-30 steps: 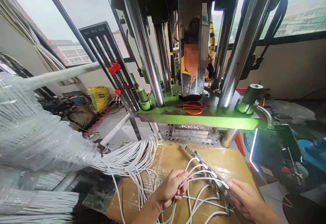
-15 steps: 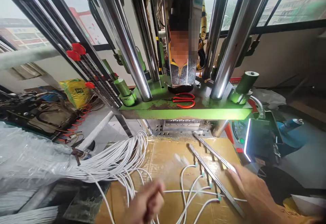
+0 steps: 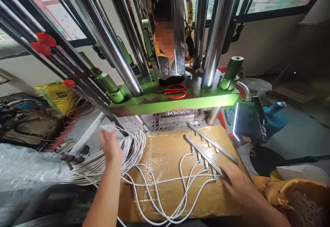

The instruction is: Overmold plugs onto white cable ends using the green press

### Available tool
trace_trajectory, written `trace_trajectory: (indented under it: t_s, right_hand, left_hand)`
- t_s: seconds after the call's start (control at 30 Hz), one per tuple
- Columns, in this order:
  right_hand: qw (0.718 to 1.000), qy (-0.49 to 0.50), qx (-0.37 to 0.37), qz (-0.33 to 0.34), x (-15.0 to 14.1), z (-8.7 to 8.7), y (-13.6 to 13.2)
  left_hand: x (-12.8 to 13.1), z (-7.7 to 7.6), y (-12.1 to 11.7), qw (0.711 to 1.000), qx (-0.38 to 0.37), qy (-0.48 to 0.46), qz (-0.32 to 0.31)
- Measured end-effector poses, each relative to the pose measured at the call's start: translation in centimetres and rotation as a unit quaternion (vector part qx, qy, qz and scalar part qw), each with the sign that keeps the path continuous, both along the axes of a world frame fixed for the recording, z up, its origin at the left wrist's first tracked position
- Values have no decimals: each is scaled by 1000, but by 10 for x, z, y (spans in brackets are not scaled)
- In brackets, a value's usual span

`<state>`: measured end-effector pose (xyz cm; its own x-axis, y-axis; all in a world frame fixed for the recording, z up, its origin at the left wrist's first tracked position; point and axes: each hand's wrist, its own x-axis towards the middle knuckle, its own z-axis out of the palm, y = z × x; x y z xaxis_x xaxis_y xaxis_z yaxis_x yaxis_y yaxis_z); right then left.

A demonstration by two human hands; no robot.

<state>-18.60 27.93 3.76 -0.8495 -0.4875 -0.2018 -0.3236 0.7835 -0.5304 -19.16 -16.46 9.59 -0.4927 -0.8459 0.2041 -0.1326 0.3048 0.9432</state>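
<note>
My left hand (image 3: 111, 147) reaches out over a thick bundle of white cables (image 3: 108, 158) at the left of the cardboard-covered table (image 3: 165, 148); its fingers are stretched out and hold nothing. My right hand (image 3: 233, 180) lies flat on the near end of a long metal strip (image 3: 203, 155) that carries several white cables with small green ends (image 3: 180, 185). A second metal strip (image 3: 213, 143) lies just behind it, with no cables on it.
A green press (image 3: 180, 101) with chrome columns stands behind the table, red scissors (image 3: 174, 92) on its plate. A black control box (image 3: 249, 118) sits to the right. Clear plastic wrap (image 3: 23, 172) covers the cable stock at left. A yellow bag (image 3: 291, 192) lies at lower right.
My left hand let go of the loose cables and moved left and forward to the bundle. The strip now lies on the table under my right hand. The view shifted right.
</note>
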Motion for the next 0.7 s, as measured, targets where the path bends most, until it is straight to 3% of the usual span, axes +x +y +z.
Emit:
trace_trajectory:
  t_s: [0.1, 0.13, 0.17, 0.27, 0.4, 0.53, 0.7]
  right_hand:
    - [999, -42, 2, -20, 3, -3, 0]
    - [997, -68, -7, -24, 2, -3, -1]
    - [996, -88, -20, -27, 0, -1, -2]
    - [993, -93, -66, -23, -8, 7, -5]
    - [991, -71, -114, -9, -20, 11, -9]
    - [983, -90, -158, 32, -40, 6, -14]
    - [983, -53, -145, 105, -95, 3, -39]
  left_hand:
    - [19, -23, 68, 983, 20, -30, -179]
    - [23, -30, 90, 962, 28, -61, -265]
    - [24, -36, 109, 921, 23, -110, -373]
    - [18, -50, 143, 858, -41, -161, -485]
    - [1, -62, 145, 843, -48, -169, -509]
    - [-3, -62, 130, 850, -15, -120, -512]
    - [-19, -52, 111, 908, -136, -76, -389]
